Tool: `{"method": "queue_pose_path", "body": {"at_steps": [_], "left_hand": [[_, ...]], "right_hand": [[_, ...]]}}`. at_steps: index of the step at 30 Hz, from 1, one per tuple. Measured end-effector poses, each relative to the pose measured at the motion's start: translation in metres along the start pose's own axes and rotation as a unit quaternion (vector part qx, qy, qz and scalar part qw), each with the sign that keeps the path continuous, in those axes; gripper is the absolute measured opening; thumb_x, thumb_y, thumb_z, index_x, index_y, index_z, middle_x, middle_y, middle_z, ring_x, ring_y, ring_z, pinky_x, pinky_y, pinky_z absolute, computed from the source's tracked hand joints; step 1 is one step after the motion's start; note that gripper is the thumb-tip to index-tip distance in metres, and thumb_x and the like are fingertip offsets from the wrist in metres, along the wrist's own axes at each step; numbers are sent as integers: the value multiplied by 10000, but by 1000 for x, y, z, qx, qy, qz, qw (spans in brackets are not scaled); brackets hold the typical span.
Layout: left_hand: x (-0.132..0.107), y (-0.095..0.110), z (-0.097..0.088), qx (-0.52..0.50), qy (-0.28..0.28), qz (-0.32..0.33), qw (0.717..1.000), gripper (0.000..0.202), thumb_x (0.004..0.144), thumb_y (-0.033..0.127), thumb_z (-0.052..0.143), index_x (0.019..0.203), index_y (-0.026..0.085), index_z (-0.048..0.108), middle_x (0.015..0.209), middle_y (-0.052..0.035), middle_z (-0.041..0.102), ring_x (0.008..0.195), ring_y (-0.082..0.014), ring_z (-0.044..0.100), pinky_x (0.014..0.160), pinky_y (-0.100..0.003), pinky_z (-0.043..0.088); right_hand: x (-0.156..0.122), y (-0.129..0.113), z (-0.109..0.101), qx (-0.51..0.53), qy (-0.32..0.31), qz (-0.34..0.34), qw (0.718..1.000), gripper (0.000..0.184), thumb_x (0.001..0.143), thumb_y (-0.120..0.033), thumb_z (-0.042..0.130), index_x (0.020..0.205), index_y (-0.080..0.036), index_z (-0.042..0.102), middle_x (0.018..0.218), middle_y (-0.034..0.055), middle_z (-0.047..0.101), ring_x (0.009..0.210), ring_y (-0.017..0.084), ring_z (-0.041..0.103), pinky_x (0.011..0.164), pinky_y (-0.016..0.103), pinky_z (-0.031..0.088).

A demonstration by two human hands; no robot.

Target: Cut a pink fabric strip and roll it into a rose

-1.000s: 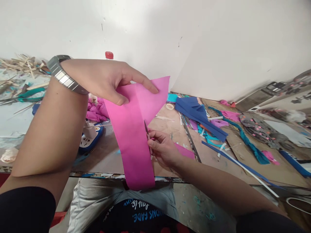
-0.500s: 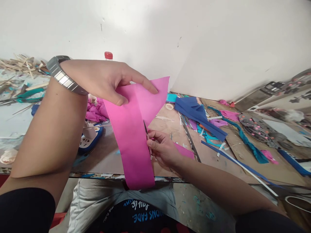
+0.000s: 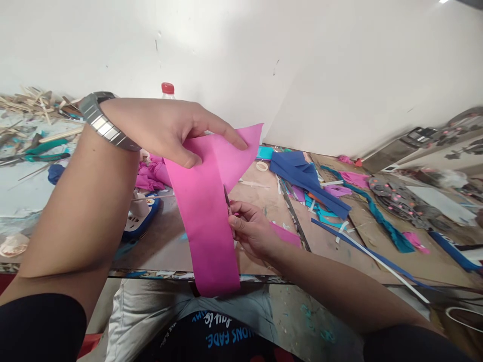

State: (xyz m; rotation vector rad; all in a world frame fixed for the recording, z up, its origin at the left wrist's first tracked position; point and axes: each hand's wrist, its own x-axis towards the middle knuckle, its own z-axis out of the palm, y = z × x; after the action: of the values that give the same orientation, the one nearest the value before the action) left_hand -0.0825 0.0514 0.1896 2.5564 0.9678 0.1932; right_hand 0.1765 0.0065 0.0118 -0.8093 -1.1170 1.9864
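Observation:
A long strip of pink paper point(image 3: 206, 226) hangs down over the table's front edge, its upper part folded into a pointed flap on the right. My left hand point(image 3: 181, 125) grips the top of the strip, thumb on the near side and a finger across the flap. On the strip's right edge, just below the flap, is the dark tip of a small pair of scissors point(image 3: 226, 195). My right hand point(image 3: 252, 229) is closed around the scissors, hiding their handles. Another pink piece point(image 3: 287, 235) lies behind my right wrist.
Crumpled pink paper point(image 3: 153, 173) and a blue and white power strip point(image 3: 141, 218) lie at left. Green-handled pliers point(image 3: 47, 151) and wooden sticks point(image 3: 33, 103) are farther left. Blue paper point(image 3: 302, 173) and a teal twisted strip point(image 3: 377, 216) lie at right. A red-capped bottle point(image 3: 168, 89) stands behind.
My left hand has shifted slightly right and down in view with the top of the pink paper. The scissors and my right hand are almost where they were.

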Motion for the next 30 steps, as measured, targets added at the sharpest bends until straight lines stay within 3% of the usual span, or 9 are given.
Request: {"method": "queue_pose_path", "body": {"at_steps": [8, 14, 20, 26, 30], "left_hand": [[1, 3, 0, -9, 11, -6, 1000, 669, 925, 223, 595, 1575, 121, 475, 576, 110, 488, 448, 8, 336, 503, -86, 233], [0, 5, 1, -6, 9, -11, 1000, 667, 939, 173, 598, 1583, 85, 447, 543, 134, 385, 449, 11, 313, 480, -71, 220], [1, 9, 1, 0, -6, -9, 1000, 763, 875, 46, 563, 1599, 256, 447, 572, 117, 396, 467, -52, 332, 452, -137, 266], [2, 7, 4, -2, 1, 1, 1000, 760, 870, 54, 557, 1590, 276, 458, 567, 118, 427, 496, -65, 279, 465, -154, 250], [1, 10, 4, 1, 6, -3, 1000, 735, 878, 78, 555, 1582, 273, 475, 598, 109, 419, 514, -71, 283, 476, -157, 260]], "right_hand": [[1, 3, -1, -2, 12, -13, 1000, 397, 673, -407, 986, 800, -196, 675, 793, -46, 635, 597, 70, 532, 513, 199, 416], [1, 4, -2, -14, 15, -17, 1000, 428, 644, -451, 994, 830, -203, 700, 785, -38, 656, 584, 82, 559, 505, 211, 426], [2, 1, 0, -2, 20, -21, 1000, 402, 646, -427, 998, 814, -200, 712, 848, -19, 686, 645, 95, 601, 549, 218, 471], [3, 3, -1, 3, 28, -21, 999, 391, 652, -404, 998, 828, -199, 716, 882, -18, 681, 671, 99, 618, 574, 223, 497], [4, 2, -1, 6, 20, -29, 999, 395, 651, -405, 997, 803, -195, 699, 843, -41, 640, 601, 68, 555, 528, 204, 454]]}}
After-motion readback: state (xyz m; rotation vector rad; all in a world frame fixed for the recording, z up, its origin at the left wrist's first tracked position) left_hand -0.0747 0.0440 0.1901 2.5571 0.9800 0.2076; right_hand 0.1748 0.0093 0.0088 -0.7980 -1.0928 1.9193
